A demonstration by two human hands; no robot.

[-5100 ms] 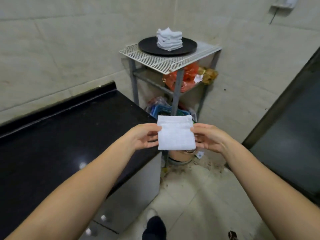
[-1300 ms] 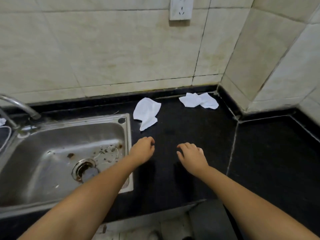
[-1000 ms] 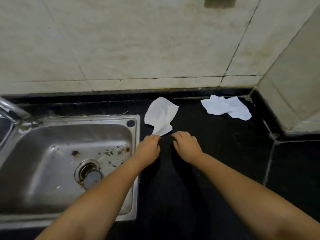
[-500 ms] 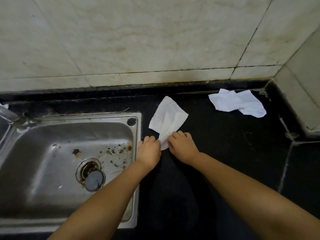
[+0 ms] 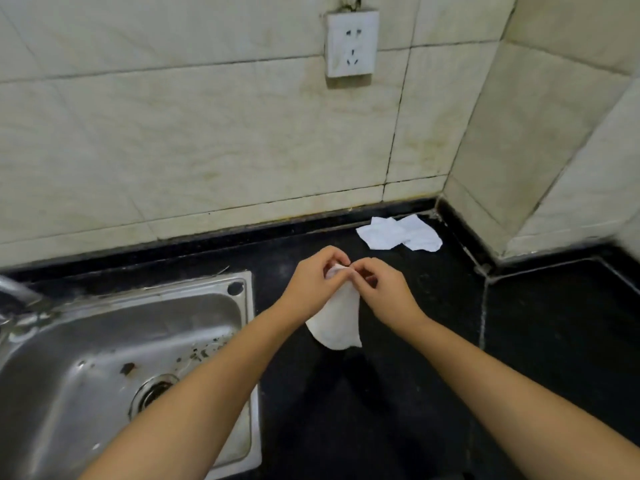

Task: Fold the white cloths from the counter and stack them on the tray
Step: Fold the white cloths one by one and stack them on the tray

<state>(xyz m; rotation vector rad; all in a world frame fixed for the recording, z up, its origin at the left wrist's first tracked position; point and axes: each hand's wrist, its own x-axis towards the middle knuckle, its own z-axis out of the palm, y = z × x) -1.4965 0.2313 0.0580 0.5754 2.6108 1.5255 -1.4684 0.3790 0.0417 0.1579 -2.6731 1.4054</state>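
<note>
A black counter (image 5: 398, 393) runs along a wall of pale, stained tiles and turns a corner at the right, where a tiled column juts out. A steel sink (image 5: 104, 358) with specks of dirt round its drain is set in at the left, a tap just showing at the edge. A white socket (image 5: 350, 45) sits high on the wall. Both hands meet above the counter: left hand (image 5: 311, 285) and right hand (image 5: 384, 292) each have a narrow grip pinching the top edge of a white cloth (image 5: 337, 323), which hangs down between them. A second cloth (image 5: 398, 233) lies crumpled by the back corner
</note>
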